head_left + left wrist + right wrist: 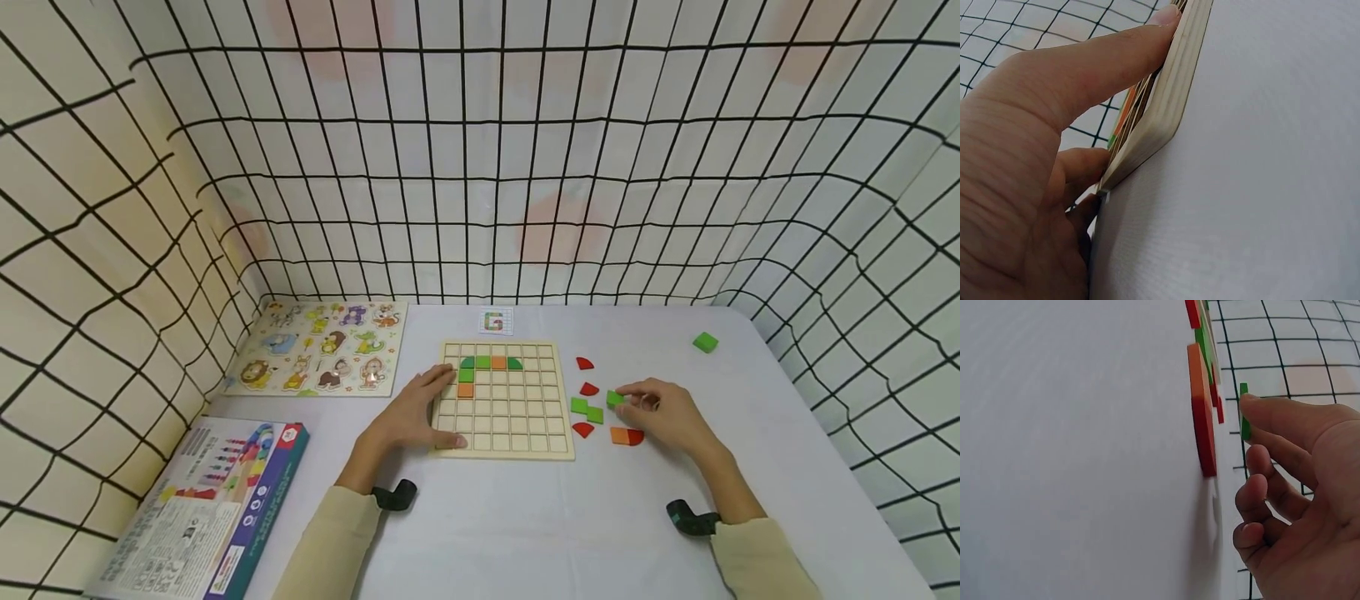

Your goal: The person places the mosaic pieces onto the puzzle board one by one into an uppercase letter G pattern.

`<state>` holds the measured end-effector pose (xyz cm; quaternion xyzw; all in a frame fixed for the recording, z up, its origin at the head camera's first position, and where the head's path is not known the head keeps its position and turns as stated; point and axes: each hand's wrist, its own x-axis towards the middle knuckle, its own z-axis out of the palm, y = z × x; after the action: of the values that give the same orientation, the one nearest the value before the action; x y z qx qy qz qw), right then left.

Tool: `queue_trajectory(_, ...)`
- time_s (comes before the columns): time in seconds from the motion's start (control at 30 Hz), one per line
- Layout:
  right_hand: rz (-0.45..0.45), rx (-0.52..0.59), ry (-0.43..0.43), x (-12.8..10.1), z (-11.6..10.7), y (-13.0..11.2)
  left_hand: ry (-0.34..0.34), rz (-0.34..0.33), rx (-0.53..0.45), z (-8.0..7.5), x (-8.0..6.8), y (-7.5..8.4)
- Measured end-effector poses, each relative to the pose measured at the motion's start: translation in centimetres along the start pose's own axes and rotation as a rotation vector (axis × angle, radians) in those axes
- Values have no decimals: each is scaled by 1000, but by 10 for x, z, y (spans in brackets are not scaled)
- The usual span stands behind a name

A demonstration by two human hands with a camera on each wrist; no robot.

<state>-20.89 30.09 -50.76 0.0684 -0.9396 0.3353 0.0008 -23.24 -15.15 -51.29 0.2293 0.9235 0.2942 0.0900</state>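
My left hand [411, 414] rests at the left side of a wooden grid board [517, 446], its thumb [1129, 53] on the near-left corner and its other fingers along the left edge. Green and orange tiles form a top row on the board with rounded dark green ends; a green square [466, 376] and an orange square [466, 390] run down its left side. To the right of the board, my right hand [667, 414] pinches a green square tile [1244, 412] between thumb and index finger, raised off the table, while its remaining fingers curl loosely.
Red quarter-round pieces [585, 363], green squares [587, 410] and an orange square [619, 436] lie right of the board. Farther right is a green block [705, 342]. A small pattern card [497, 321], an animal puzzle [318, 350] and a box [202, 508] surround the board. Black netting [465, 175] encloses the table.
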Motion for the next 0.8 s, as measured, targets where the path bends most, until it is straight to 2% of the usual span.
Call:
queue_trajectory(0.27, -58, 89, -15, 16, 15, -31, 3, 7, -14, 2, 1, 0)
queue_trajectory(0.6, -64, 195, -70, 24, 43, -79, -24, 19, 15, -2, 0, -2)
queue_trajectory(0.8, -170, 173, -87, 29, 64, -106, -27, 45, 26, -2, 1, 0)
